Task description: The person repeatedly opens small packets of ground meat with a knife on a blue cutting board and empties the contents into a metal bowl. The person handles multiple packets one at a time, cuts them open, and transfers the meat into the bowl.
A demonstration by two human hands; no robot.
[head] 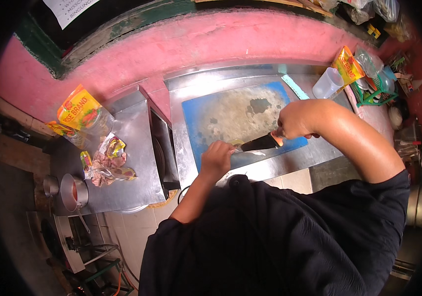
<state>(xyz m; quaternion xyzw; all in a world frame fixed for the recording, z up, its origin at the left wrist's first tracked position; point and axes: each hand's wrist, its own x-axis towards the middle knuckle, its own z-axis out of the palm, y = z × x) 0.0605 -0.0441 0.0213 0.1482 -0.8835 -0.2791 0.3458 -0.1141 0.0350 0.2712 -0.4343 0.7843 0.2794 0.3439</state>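
Note:
My right hand (295, 119) is closed around the orange handle of a knife with a dark, broad blade (258, 143). The blade points left, towards my left hand (217, 157), over the near edge of a worn blue cutting board (192, 122). The fingertips of my left hand pinch a small pale item (237, 148) by the blade's tip; what it is cannot be told. A thin whitish piece (257, 152) shows just below the blade. The board lies on a stainless steel counter (177, 88).
A clear plastic jug (327, 83), a turquoise strip (294, 87) and a green basket (377, 92) stand at the right. On the left steel table (139, 188) are yellow-orange pouches (85, 111), a crumpled checked cloth (103, 166) and a saucepan (74, 192). A gap separates table and counter.

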